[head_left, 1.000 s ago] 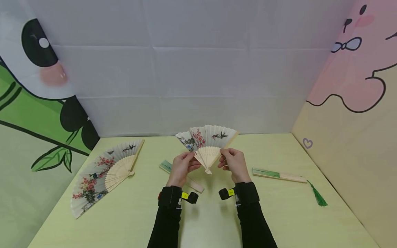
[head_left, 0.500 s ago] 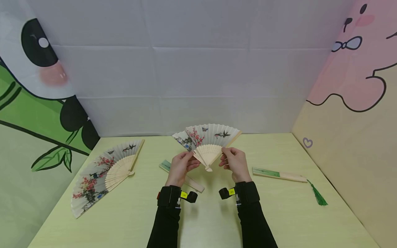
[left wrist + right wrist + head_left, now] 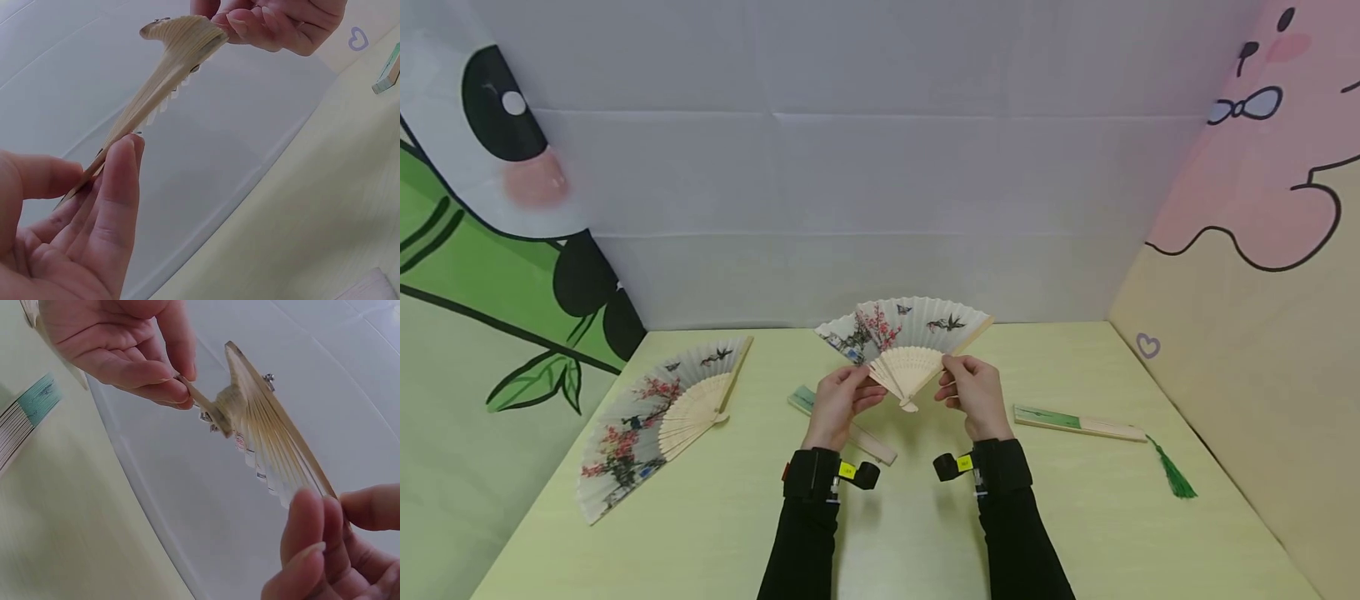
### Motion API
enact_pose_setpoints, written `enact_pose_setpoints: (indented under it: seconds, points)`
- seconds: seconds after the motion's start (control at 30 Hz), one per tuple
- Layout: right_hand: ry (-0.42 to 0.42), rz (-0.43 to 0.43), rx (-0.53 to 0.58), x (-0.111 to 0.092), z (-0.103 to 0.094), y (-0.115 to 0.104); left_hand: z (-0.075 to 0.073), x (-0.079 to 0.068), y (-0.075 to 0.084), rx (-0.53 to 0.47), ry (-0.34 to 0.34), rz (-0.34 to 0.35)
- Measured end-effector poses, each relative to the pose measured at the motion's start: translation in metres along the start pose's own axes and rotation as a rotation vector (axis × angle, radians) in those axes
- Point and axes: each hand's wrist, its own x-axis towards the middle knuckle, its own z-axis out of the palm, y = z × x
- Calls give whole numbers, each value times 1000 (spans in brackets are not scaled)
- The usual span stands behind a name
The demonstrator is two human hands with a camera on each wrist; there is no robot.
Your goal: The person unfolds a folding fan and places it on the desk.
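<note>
A folding fan (image 3: 910,333), partly spread, is held up above the table between both hands. Its white leaf bears pink blossoms and a dark bird, and its pale ribs converge on a pivot at the bottom. My left hand (image 3: 837,408) pinches the left edge of the ribs between thumb and fingers. The right hand (image 3: 976,396) pinches the guard stick on the other side. In the left wrist view the fan's ribs (image 3: 144,94) appear edge-on, running from the left fingertips towards the right hand (image 3: 287,22).
A second, spread fan (image 3: 673,417) lies on the left of the table (image 3: 700,542). One folded fan (image 3: 872,444) with a green part lies beneath the left hand. Another folded fan (image 3: 1078,422), with a green tassel (image 3: 1176,475), lies at the right. A fabric backdrop (image 3: 880,183) stands behind.
The held fan has spread wider as my right hand moved slightly to the right. Its top has risen a little. The left hand stays pinched on its edge.
</note>
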Motion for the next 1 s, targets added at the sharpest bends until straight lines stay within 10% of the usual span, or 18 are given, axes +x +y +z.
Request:
enact_pose_setpoints:
  seconds: [1.0]
  points:
    - [40, 11, 86, 0, -8, -1, 1, 0, -1, -17, 6, -10]
